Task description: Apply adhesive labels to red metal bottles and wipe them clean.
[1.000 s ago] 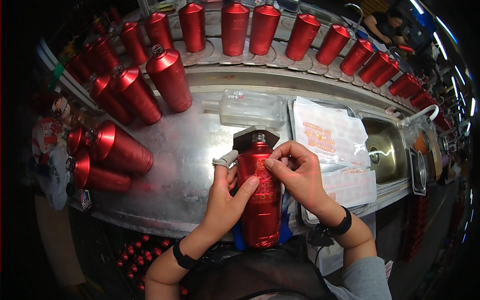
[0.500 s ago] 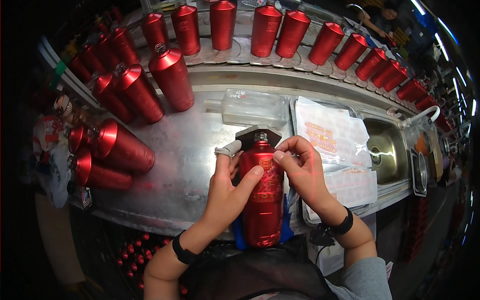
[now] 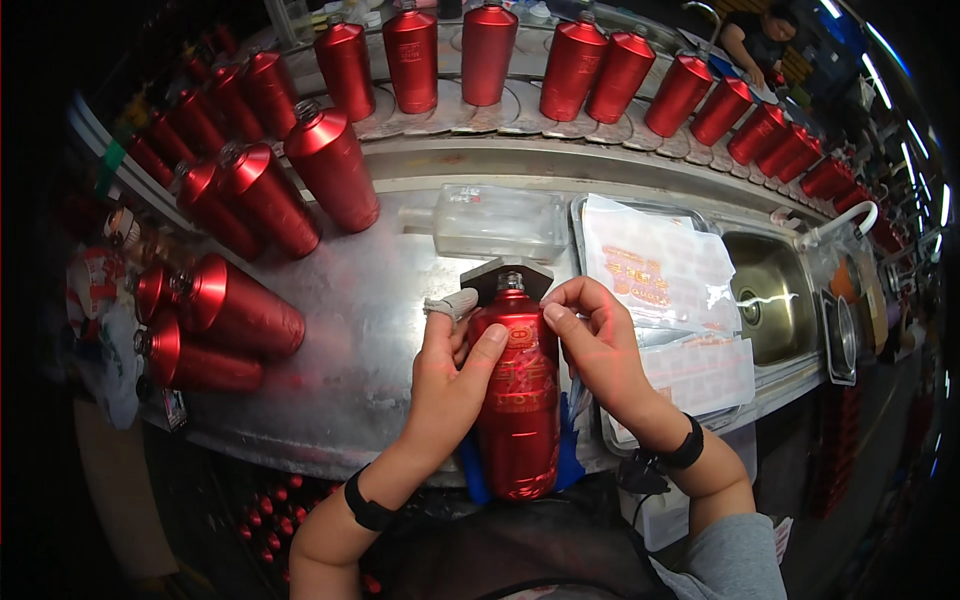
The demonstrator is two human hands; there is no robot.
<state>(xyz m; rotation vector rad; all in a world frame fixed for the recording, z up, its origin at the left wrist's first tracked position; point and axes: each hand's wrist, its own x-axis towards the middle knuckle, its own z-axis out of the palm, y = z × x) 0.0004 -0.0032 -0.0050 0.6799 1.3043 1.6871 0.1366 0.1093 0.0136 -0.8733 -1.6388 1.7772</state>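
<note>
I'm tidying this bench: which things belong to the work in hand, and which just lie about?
In use: red bottle, left hand on it, right hand at its shoulder; probably printed sheets and dark angled plate.
Seemingly lying about: clear rectangular bottle; plastic bag, far left.

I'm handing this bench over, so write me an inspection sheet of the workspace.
Surface: metal worktop, hazy, with reddish reflections.
Job's things: held red bottle, neck pointing away from the person; dark block behind its neck; blue material beside its lower part.
Clutter: clear bottle on its side; printed sheets at right; group of red bottles at left.
Left hand: thumb on the bottle's front, one fingertip wrapped.
Right hand: thumb and forefinger close together at the bottle's shoulder.
Cables: dark cord below the front edge; its ends cannot be traced.
Surroundings: row of red bottles along a track; sink at right; another person beyond.
</note>
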